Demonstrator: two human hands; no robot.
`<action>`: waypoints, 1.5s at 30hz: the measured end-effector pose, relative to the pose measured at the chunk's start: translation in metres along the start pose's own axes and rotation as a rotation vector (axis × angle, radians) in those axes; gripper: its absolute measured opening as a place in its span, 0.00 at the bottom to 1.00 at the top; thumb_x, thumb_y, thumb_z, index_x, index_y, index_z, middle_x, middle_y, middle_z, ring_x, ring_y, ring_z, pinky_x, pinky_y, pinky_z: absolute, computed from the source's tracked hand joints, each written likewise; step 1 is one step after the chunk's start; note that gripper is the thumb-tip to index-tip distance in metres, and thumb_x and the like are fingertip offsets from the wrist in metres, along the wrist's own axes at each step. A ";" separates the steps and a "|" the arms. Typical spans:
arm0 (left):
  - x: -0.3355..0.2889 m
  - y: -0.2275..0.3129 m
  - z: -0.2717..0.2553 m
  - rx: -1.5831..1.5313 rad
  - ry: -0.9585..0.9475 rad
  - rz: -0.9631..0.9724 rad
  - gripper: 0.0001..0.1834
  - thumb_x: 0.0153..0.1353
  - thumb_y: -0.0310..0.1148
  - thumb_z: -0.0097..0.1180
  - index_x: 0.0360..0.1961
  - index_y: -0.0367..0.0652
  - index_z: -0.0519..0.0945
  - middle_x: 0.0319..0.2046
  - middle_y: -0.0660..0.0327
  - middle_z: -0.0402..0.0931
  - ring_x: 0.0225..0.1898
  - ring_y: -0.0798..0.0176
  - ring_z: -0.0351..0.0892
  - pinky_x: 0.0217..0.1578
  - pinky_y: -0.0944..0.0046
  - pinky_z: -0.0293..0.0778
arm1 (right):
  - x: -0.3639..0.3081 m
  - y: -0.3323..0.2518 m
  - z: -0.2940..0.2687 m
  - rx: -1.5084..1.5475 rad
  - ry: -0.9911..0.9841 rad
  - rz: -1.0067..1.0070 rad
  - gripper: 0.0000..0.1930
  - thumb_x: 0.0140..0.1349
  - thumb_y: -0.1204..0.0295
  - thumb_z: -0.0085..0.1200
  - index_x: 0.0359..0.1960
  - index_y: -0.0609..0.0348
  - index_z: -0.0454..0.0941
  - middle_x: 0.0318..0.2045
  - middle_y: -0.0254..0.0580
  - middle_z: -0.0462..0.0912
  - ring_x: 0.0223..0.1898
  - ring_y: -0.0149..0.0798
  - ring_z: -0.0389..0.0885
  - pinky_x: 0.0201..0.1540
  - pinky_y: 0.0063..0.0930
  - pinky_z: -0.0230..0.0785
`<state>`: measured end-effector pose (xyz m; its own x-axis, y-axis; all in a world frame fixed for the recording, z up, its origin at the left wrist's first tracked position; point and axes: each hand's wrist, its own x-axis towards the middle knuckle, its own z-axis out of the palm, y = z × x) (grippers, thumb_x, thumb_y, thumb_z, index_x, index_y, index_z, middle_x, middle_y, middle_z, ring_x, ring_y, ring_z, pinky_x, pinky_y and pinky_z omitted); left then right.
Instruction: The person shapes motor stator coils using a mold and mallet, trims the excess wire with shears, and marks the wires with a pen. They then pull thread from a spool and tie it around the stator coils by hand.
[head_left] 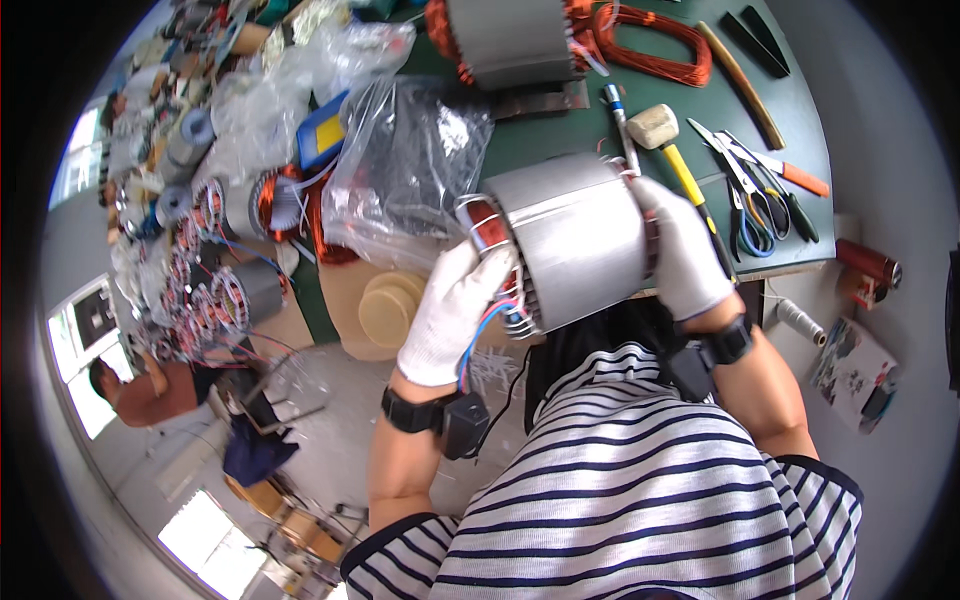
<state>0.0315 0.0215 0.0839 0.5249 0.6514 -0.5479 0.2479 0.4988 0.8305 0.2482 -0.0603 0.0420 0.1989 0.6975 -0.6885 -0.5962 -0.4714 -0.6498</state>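
A motor stator, a grey metal cylinder with red-brown windings at its ends, is held between my two hands at the front edge of the green table. My left hand, in a white glove, grips its left end by the laced windings. From that end, blue and red wires hang down by my left wrist. My right hand, also gloved, is closed round the right end; its fingertips are partly hidden behind the stator. Just beyond that hand lie a metal-shafted tool and a mallet with a yellow-and-black handle.
Scissors and other hand tools lie at the right, near a wooden stick and a copper wire coil. Another stator stands behind. Clear plastic bags and a yellow tub sit left. A person is farther left.
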 end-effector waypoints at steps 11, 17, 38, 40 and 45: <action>0.032 0.007 0.033 0.601 0.016 0.092 0.15 0.57 0.38 0.54 0.30 0.33 0.79 0.23 0.49 0.78 0.27 0.53 0.80 0.31 0.59 0.72 | 0.060 0.091 -0.023 -0.301 0.176 -0.393 0.14 0.65 0.62 0.46 0.41 0.55 0.80 0.37 0.41 0.80 0.37 0.43 0.77 0.41 0.35 0.69; 0.059 -0.005 0.076 0.918 0.057 0.169 0.21 0.53 0.46 0.59 0.31 0.33 0.80 0.26 0.47 0.80 0.32 0.48 0.81 0.37 0.54 0.74 | 0.069 0.073 -0.034 -0.710 0.302 -0.614 0.14 0.65 0.63 0.47 0.40 0.59 0.80 0.35 0.51 0.78 0.38 0.51 0.77 0.44 0.37 0.69; -0.057 -0.062 -0.079 1.309 0.847 -0.020 0.43 0.41 0.46 0.68 0.60 0.46 0.67 0.50 0.48 0.67 0.53 0.42 0.68 0.53 0.47 0.67 | -0.055 -0.015 -0.062 -0.958 -0.469 -0.639 0.14 0.50 0.64 0.59 0.34 0.62 0.81 0.58 0.53 0.65 0.62 0.52 0.61 0.65 0.45 0.50; -0.071 -0.036 -0.063 1.009 0.847 0.202 0.43 0.41 0.45 0.67 0.59 0.42 0.66 0.49 0.49 0.68 0.53 0.45 0.69 0.55 0.50 0.66 | -0.054 -0.003 -0.067 -1.152 -0.358 -0.725 0.12 0.52 0.66 0.57 0.32 0.64 0.81 0.53 0.54 0.68 0.57 0.52 0.66 0.60 0.42 0.57; -0.078 0.032 0.002 0.858 0.552 0.515 0.44 0.39 0.42 0.68 0.59 0.38 0.66 0.51 0.48 0.68 0.54 0.48 0.69 0.54 0.53 0.67 | -0.051 0.017 -0.071 -0.927 -0.238 -0.571 0.11 0.55 0.69 0.54 0.31 0.68 0.79 0.46 0.54 0.73 0.48 0.49 0.72 0.53 0.36 0.64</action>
<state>0.0001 -0.0143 0.1537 0.3484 0.9335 0.0843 0.6929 -0.3171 0.6476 0.2834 -0.1424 0.0429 0.0453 0.9792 -0.1975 0.3668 -0.2002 -0.9085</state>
